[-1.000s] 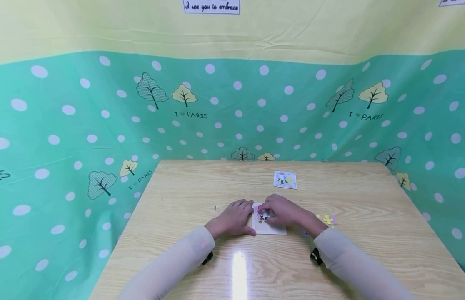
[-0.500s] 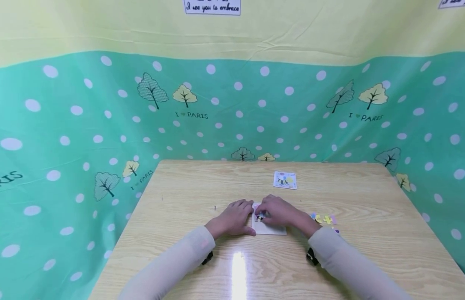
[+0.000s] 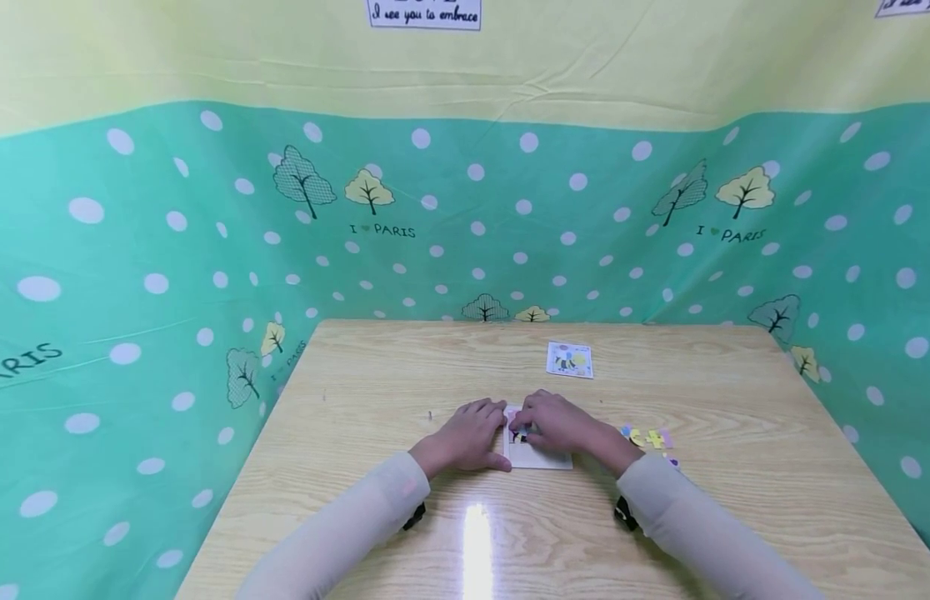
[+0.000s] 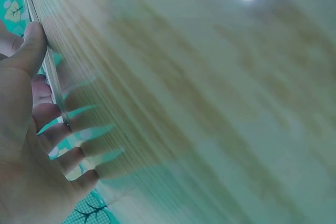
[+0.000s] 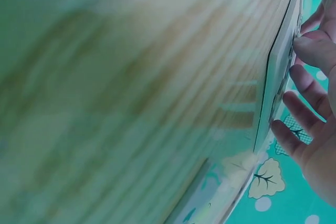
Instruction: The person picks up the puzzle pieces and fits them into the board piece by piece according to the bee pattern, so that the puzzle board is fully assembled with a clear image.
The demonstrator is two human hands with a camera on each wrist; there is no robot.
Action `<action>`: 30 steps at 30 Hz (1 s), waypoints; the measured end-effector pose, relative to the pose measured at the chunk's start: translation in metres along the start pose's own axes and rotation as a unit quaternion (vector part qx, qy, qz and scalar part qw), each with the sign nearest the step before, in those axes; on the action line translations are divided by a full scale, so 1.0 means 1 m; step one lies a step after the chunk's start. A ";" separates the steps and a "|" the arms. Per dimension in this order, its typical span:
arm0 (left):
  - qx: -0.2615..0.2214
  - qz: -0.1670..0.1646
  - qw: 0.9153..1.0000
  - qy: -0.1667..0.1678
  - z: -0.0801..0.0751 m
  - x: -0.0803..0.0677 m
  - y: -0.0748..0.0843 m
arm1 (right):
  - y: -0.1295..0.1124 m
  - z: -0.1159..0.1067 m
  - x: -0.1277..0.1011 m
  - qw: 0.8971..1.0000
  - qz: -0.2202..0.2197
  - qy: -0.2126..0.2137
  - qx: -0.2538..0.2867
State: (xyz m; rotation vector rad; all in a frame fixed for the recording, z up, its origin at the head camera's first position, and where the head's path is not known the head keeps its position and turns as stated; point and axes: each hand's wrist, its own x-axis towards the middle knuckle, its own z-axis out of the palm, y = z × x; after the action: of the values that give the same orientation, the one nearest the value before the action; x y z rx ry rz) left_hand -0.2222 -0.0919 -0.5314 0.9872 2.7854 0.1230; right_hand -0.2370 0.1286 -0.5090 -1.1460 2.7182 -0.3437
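Left hand [image 3: 468, 436]: fingers and thumb spread along the left edge of the puzzle tray [image 3: 543, 460], thumb at its near corner, apparently bracing it against sliding.
Right hand [image 3: 561, 423]: arched over the tray, fingertips down among the fitted pieces [image 3: 518, 437], likely to press or align; whether it pinches one, I cannot tell.
Tray: thin, flat, pale, straight-sided, mid-table, its near strip bare (the right hand hides much of the rest).
Loose jigsaw pieces [image 3: 656, 439]: knobbed, yellow and purple, right of the tray, probably kept within easy reach.
Table [image 3: 405, 358]: glossy wood grain, catching a light streak.
Picture card [image 3: 570, 361]: squarish, bee-like print upward, near the table's far edge, perhaps for reference.
Backdrop [image 3: 450, 267]: creased teal dotted cloth.
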 end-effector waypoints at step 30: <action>-0.010 -0.003 1.000 -0.010 -0.003 -0.001 0.002 | 0.035 -0.024 -0.044 0.997 0.058 0.027 0.032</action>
State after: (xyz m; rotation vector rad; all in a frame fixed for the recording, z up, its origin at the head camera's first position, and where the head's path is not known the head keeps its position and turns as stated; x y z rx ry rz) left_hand -0.2207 -0.0914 -0.5285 0.9688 2.7643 0.1398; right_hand -0.2366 0.1872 -0.4932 -0.9712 2.7833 -0.4469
